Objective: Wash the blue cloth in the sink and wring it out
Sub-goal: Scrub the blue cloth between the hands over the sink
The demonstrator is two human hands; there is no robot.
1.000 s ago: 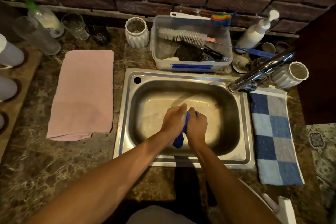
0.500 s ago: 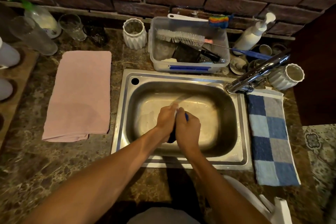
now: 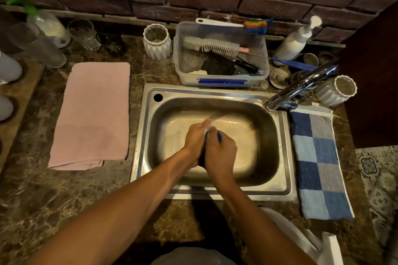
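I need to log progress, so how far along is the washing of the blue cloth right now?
Done: the blue cloth is over the sink basin. In hand: the left hand and right hand are clamped together around it, hiding nearly all of it, which fits scrubbing or wringing. Left: finishing the wring; I cannot tell whether water is running from the faucet.

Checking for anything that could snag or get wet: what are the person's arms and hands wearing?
Nothing that shows. Both forearms are bare from the bottom edge of the picture to the wrists, with no sleeves in view. The left hand and right hand show no gloves, watch or bracelet; rings cannot be told from this view.
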